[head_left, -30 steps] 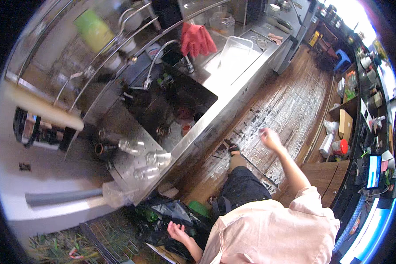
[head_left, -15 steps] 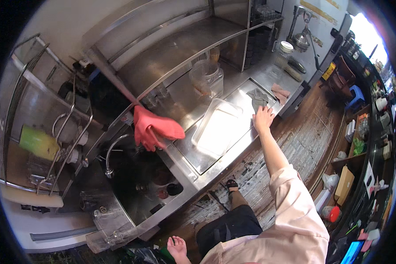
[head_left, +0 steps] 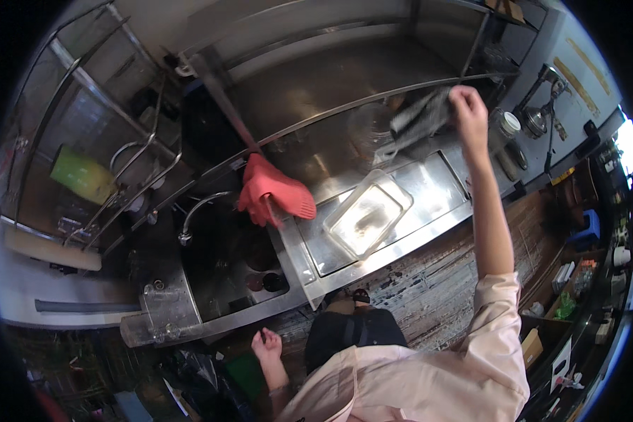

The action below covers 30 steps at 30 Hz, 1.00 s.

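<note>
My right hand (head_left: pixel 469 116) is raised over the far right part of the steel counter (head_left: pixel 429 183), pinching a grey cloth (head_left: pixel 425 119). The cloth hangs out to the left, smeared by motion, in front of a clear jug (head_left: pixel 368 130). Below it, a clear rectangular plastic container (head_left: pixel 368 218) sits on the counter's recessed panel. Low in front of my body, my left hand (head_left: pixel 267 348) hangs away from the counter, fingers loosely curled and seemingly holding nothing. Red rubber gloves (head_left: pixel 274 191) drape at the post between sink and counter.
Left of the counter is a dark sink (head_left: pixel 225 281) with a curved faucet (head_left: pixel 197 214). A metal rack (head_left: pixel 141 176) holds a green container (head_left: pixel 82 176). A steel shelf (head_left: pixel 344 70) spans the back. At right stand a white-lidded jar (head_left: pixel 509 124) and a lever press (head_left: pixel 541 116).
My right hand has lifted the grey cloth off the counter, up and toward the shelf. The view has shifted. My left hand stays low, its fingers a little more curled.
</note>
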### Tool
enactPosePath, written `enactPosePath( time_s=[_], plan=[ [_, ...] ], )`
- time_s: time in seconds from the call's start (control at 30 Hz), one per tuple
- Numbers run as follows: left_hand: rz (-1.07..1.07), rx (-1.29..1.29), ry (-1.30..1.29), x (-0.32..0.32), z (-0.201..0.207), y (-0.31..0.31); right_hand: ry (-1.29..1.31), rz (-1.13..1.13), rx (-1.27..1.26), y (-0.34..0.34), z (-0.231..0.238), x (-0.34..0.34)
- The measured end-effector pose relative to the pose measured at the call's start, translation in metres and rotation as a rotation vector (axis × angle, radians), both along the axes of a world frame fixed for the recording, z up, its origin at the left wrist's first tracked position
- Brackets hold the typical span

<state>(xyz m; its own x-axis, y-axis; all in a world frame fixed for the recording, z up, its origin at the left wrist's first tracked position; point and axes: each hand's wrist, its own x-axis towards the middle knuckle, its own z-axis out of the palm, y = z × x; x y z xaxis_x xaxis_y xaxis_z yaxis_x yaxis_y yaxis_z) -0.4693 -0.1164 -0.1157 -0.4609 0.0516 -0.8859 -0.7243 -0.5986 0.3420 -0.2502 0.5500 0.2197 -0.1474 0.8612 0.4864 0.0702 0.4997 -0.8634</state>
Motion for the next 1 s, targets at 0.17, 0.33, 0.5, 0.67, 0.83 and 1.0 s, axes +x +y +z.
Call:
enactPosePath(
  time_s=[0.17, 0.33, 0.5, 0.67, 0.83, 1.0],
  plan=[
    [-0.028, -0.223, 0.538, -0.015, 0.080, 0.101, 0.187, 0.321, -0.044, 0.013, 0.091, -0.094],
    [-0.610, -0.666, 1.806, -0.022, 0.285, 0.151, -0.768, 0.295, 0.508, 0.058, 0.047, -0.191],
    [-0.882, -0.694, 2.583, -0.045, 0.438, 0.298, -1.230, 0.459, 0.631, 0.025, -0.005, -0.291],
    [-1.304, -1.072, 2.594, -0.037, 0.503, 0.503, -1.056, 0.597, 0.648, -0.039, -0.027, -0.316],
    [-0.428, -0.903, 2.755, -0.004, 0.520, 0.539, -0.948, 0.880, 0.744, 0.027, -0.025, -0.248],
    [-0.223, -1.608, 2.553, -0.059, 0.559, 0.510, -1.218, 0.372, 1.020, 0.177, -0.017, -0.127]
  ],
)
